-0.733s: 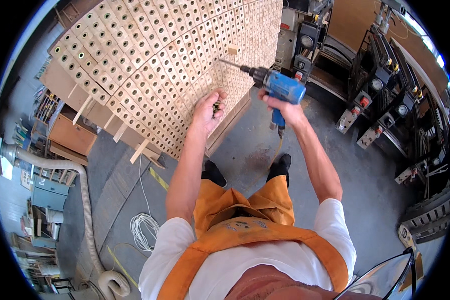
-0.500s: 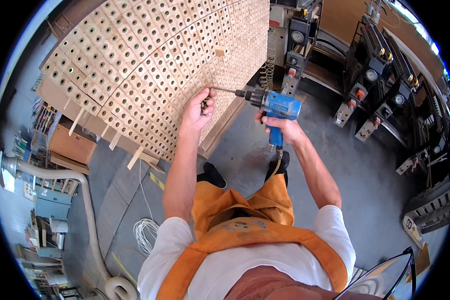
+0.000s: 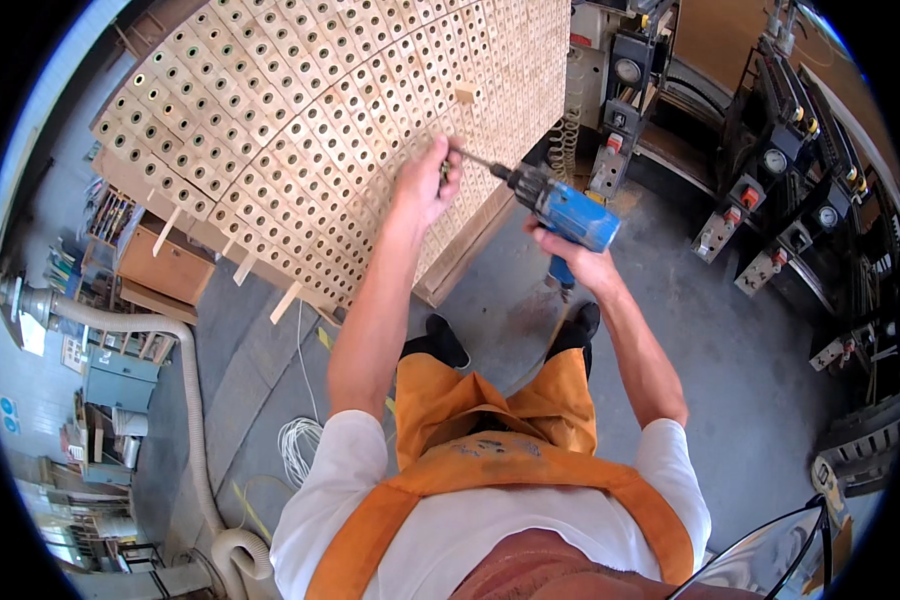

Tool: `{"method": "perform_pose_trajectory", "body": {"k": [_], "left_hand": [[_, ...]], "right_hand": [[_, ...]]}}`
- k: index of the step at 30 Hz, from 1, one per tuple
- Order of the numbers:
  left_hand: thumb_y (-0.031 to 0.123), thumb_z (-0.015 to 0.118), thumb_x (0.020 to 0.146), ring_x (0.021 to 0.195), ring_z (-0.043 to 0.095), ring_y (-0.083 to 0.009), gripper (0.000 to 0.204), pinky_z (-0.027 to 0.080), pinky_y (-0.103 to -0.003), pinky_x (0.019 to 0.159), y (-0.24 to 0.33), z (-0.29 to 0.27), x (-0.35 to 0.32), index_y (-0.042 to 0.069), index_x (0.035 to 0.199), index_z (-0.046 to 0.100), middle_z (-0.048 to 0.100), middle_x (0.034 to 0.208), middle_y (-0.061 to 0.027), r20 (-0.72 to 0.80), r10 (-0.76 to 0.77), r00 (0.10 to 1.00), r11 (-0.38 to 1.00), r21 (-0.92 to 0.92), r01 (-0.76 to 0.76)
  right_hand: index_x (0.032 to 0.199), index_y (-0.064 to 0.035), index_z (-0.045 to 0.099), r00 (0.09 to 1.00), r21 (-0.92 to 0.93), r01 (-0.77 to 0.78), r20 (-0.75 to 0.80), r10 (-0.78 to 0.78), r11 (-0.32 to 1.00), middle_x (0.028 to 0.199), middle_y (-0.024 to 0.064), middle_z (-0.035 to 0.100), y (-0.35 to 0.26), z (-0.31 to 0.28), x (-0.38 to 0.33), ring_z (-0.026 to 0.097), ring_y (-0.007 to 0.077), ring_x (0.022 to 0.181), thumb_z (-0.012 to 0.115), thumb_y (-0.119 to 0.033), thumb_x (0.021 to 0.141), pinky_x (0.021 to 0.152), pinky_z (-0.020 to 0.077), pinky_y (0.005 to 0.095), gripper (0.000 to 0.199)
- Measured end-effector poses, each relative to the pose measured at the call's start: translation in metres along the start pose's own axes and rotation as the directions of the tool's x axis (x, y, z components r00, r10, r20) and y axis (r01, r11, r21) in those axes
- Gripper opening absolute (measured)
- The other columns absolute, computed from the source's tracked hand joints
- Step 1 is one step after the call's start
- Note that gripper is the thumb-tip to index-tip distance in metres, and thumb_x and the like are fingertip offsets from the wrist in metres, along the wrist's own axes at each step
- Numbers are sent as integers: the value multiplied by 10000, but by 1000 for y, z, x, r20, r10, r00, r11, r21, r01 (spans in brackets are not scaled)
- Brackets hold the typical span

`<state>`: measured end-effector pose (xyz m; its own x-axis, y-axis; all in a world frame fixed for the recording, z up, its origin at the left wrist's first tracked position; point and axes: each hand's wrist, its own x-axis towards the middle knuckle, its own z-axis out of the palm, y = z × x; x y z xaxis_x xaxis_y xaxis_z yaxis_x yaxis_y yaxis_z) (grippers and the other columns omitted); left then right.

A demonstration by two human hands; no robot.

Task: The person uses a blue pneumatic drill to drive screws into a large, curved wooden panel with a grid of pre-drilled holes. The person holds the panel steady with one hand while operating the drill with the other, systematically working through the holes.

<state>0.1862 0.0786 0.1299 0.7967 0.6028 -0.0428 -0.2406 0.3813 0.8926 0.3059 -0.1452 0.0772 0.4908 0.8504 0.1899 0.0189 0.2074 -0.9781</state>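
My right hand (image 3: 576, 258) grips a blue air drill (image 3: 578, 217) by its handle. The drill's long thin bit (image 3: 476, 159) points left and away, toward the fingertips of my left hand (image 3: 428, 182). Thumb and forefinger of that hand are at the bit's tip; whether they touch it is blurred. Small dark metal pieces (image 3: 444, 173) show in its curled fingers. Behind lies a broad stack of pale wooden blocks (image 3: 300, 150), with rows of round holes, many lined with dark metal rings.
One small wood block (image 3: 465, 93) stands out from the stack, and thin wood strips (image 3: 286, 303) jut from its near edge. Black machines with gauges (image 3: 774, 160) line the right side. A white cable coil (image 3: 299, 448) and a ribbed hose (image 3: 195, 420) lie at left.
The drill has tilted, its rear end swinging nearer to me and right. My left hand has moved up and slightly right along with the bit's tip. The whole view has shifted a little.
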Motion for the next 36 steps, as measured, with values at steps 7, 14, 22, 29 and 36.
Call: {"method": "perform_pose_trajectory", "body": {"k": [7, 14, 22, 29, 36], "left_hand": [[209, 441, 1010, 590, 451, -95, 217, 334, -193, 419, 12, 10, 39, 33, 1092, 538, 504, 762, -3, -87, 100, 991, 930, -346, -124], [252, 479, 1001, 582, 445, -92, 180, 327, -193, 421, 8, 11, 55, 88, 1020, 549, 506, 748, 6, -119, 114, 986, 919, -365, -150], [287, 386, 1026, 584, 462, -103, 258, 332, -197, 416, 4, 1, 33, 67, 978, 513, 537, 776, -25, -16, -11, 1000, 939, -343, 5], [288, 440, 1009, 607, 489, -99, 265, 344, -190, 415, -43, -23, -14, 51, 1105, 510, 550, 813, -16, 23, -176, 984, 937, -301, 174], [255, 532, 975, 624, 493, -91, 271, 351, -177, 423, -50, -28, -32, 51, 1153, 525, 536, 805, -3, -58, -173, 983, 960, -231, 155]], "right_hand": [[1069, -40, 628, 999, 263, 19, -51, -6, 965, 995, 72, 687, -4, 34, 51, 652, 163, 923, 647, -104, 862, 665, 474, 275, 217], [1068, -20, 587, 998, 376, -64, 39, 53, 925, 973, 111, 666, -14, 11, 71, 655, 215, 973, 632, -77, 850, 614, 503, 254, 230], [1048, -43, 597, 999, 128, -5, 54, -2, 992, 947, 76, 680, -40, 6, 73, 660, 187, 928, 670, -120, 830, 646, 486, 276, 242], [1014, -61, 640, 999, 49, 16, 29, -18, 999, 918, 34, 674, -40, 9, 75, 627, 135, 866, 709, -155, 806, 676, 484, 287, 239], [1020, -49, 631, 995, -15, 76, 67, -75, 997, 932, 44, 682, -35, 6, 80, 626, 122, 888, 693, -141, 820, 663, 469, 268, 228]]}}
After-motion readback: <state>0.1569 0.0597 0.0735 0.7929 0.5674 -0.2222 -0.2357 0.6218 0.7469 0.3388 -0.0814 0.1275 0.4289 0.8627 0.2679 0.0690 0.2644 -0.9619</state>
